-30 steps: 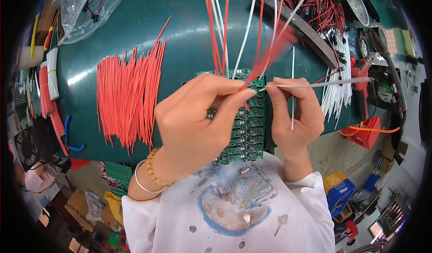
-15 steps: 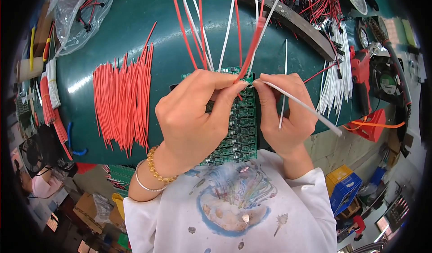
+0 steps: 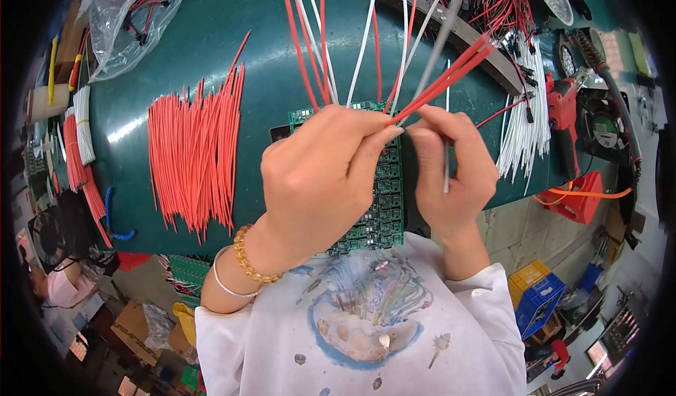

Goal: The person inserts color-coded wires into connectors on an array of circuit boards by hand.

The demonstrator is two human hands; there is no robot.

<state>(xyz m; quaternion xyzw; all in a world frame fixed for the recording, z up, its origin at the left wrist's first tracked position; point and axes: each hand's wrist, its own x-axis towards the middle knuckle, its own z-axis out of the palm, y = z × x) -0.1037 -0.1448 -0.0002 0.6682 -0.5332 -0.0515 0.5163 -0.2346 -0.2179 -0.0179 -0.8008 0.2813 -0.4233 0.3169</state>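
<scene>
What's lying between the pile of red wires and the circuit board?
Nothing: in the head view only bare green mat separates the red wires from the board.

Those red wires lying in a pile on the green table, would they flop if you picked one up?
Probably only a little. The loose red wires lie nearly straight, so they look springy. They are thin, so likely very light, and a push would probably scatter them across the green table.

I get one view only — head-worn fisheye, looking steeply down and close onto the left hand (image 3: 320, 177) and right hand (image 3: 451, 174) over the green table (image 3: 267, 58) — edges bend toward the rim.
</scene>
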